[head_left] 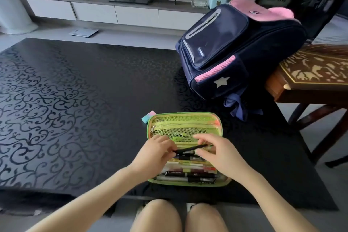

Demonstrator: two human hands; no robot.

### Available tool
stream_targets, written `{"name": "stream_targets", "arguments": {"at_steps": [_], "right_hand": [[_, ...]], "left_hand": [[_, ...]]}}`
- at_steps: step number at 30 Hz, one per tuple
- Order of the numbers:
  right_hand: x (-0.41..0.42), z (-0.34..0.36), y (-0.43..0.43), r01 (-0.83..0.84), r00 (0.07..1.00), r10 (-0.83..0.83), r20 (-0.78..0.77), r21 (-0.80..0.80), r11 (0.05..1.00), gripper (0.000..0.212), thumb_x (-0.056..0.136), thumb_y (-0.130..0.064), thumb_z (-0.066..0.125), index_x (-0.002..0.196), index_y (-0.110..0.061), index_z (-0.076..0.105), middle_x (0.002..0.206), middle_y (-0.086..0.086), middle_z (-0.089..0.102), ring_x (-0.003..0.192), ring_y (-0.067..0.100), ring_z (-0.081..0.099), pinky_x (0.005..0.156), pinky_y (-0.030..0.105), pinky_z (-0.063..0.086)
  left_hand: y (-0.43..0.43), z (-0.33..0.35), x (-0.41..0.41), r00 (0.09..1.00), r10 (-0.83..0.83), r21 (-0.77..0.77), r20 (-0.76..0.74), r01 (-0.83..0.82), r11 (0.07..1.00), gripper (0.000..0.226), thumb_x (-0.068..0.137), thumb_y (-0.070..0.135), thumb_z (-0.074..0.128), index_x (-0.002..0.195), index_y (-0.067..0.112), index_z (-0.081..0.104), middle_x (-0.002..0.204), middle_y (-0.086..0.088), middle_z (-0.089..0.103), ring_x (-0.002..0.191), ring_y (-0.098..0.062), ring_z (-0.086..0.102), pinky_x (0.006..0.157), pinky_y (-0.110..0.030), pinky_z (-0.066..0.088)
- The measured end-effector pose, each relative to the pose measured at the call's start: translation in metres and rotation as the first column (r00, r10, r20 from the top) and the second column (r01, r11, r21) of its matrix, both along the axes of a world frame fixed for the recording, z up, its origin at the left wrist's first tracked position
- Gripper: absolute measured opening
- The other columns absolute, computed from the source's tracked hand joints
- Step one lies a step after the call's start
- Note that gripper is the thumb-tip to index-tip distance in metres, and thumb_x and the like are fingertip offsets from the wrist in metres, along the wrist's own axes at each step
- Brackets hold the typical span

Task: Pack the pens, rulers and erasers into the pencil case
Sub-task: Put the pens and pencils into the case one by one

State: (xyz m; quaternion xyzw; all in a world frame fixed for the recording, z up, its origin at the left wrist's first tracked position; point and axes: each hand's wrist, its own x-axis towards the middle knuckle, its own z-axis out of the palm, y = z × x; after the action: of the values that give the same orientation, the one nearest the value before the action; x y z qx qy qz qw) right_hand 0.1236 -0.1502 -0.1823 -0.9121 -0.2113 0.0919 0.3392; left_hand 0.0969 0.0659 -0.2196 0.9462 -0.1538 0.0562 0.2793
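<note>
A green pencil case [185, 120] lies open on the black patterned table [75, 100], its mesh flap folded away from me. Several pens [190, 175] lie side by side in its near half. Over the case's middle, my left hand [156, 154] and my right hand [216, 156] both pinch one black pen [190, 149], left at one end and right at the other. A pink-and-blue eraser [148, 116] rests on the table just beyond the case's far left corner. No ruler is visible.
A navy and pink backpack [235, 49] stands at the table's far right, straps trailing toward the case. A carved wooden side table [310, 77] sits to the right. The table's near edge is just above my knees [178, 216]. A TV stand lines the far wall.
</note>
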Motion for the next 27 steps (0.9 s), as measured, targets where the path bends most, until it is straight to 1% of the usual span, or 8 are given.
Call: {"name": "stream_targets", "arguments": {"at_steps": [3,6,8,11,15,18,23,27], "right_hand": [[-0.007,-0.006,-0.001,-0.019,0.996,0.03,0.082,-0.137,0.99,0.023,0.088,-0.025,0.06,0.111,-0.025,0.066,0.099,-0.013,0.06,0.098,0.008,0.055,0.084,0.019,0.042],[-0.012,-0.013,-0.002,0.002,0.997,0.007,0.083,-0.107,0.994,0.017,0.089,-0.02,0.059,0.102,-0.019,0.07,0.095,-0.01,0.062,0.097,0.006,0.054,0.087,0.019,0.042],[-0.016,-0.014,-0.002,0.006,0.996,0.0,0.089,-0.065,0.998,0.016,0.088,-0.021,0.06,0.1,-0.019,0.071,0.092,-0.011,0.062,0.093,0.004,0.053,0.085,0.017,0.042],[-0.022,-0.015,0.002,-0.007,0.992,0.014,0.123,-0.062,0.998,0.014,0.086,-0.024,0.062,0.097,-0.021,0.072,0.087,-0.012,0.056,0.089,0.006,0.051,0.082,0.021,0.043],[-0.026,-0.015,0.001,-0.018,0.986,0.03,0.164,-0.074,0.997,0.018,0.085,-0.028,0.064,0.101,-0.024,0.07,0.093,-0.012,0.056,0.095,0.005,0.048,0.082,0.015,0.038],[-0.021,-0.017,-0.007,0.064,0.973,-0.048,0.227,-0.064,0.996,0.024,0.087,-0.025,0.061,0.11,-0.021,0.066,0.104,-0.009,0.059,0.101,0.007,0.049,0.083,0.01,0.032],[0.008,-0.022,0.002,0.096,0.972,-0.052,0.23,-0.185,0.978,0.035,0.093,-0.025,0.051,0.128,-0.018,0.054,0.124,-0.004,0.056,0.118,0.016,0.045,0.096,0.024,0.036],[0.03,-0.018,0.018,0.024,0.998,-0.001,0.063,-0.359,0.933,0.028,0.089,-0.029,0.058,0.115,-0.019,0.061,0.116,0.0,0.059,0.111,0.02,0.049,0.092,0.033,0.044]], "left_hand": [[-0.008,-0.004,-0.004,0.999,-0.032,-0.013,-0.004,0.032,0.999,0.022,0.085,0.034,0.056,0.095,0.02,0.069,0.092,0.005,0.063,0.091,-0.016,0.053,0.08,-0.034,0.046],[0.001,-0.006,-0.009,0.989,0.139,-0.049,0.057,-0.136,0.989,0.033,0.09,0.037,0.043,0.11,0.023,0.065,0.115,0.004,0.061,0.107,-0.019,0.053,0.092,-0.032,0.039],[0.009,-0.006,-0.016,0.968,0.248,-0.139,-0.042,-0.252,0.958,0.034,0.098,0.028,0.041,0.128,0.024,0.054,0.137,0.004,0.048,0.128,-0.017,0.041,0.105,-0.032,0.033],[0.01,-0.008,-0.024,0.971,0.175,-0.169,-0.163,-0.203,0.965,0.042,0.099,0.031,0.034,0.14,0.026,0.038,0.148,0.012,0.027,0.139,-0.003,0.015,0.115,-0.023,0.016],[0.0,-0.006,-0.023,0.988,0.077,-0.047,-0.133,-0.084,0.995,0.044,0.097,0.039,0.028,0.136,0.025,0.044,0.142,0.01,0.041,0.134,-0.008,0.032,0.11,-0.028,0.031],[0.001,0.0,-0.017,0.996,0.039,0.072,0.084,-0.046,0.996,0.046,0.091,0.033,0.029,0.115,0.018,0.064,0.108,0.005,0.069,0.098,-0.016,0.063,0.084,-0.027,0.05],[0.006,-0.002,0.003,0.992,0.056,0.12,0.11,-0.069,0.99,0.037,0.089,0.025,0.036,0.103,0.018,0.069,0.095,0.002,0.068,0.083,-0.021,0.061,0.073,-0.035,0.049],[0.006,-0.003,0.017,0.997,0.062,0.144,-0.043,-0.055,0.988,0.028,0.096,0.022,0.044,0.113,0.018,0.065,0.106,-0.002,0.062,0.098,-0.024,0.055,0.088,-0.037,0.045]]}}
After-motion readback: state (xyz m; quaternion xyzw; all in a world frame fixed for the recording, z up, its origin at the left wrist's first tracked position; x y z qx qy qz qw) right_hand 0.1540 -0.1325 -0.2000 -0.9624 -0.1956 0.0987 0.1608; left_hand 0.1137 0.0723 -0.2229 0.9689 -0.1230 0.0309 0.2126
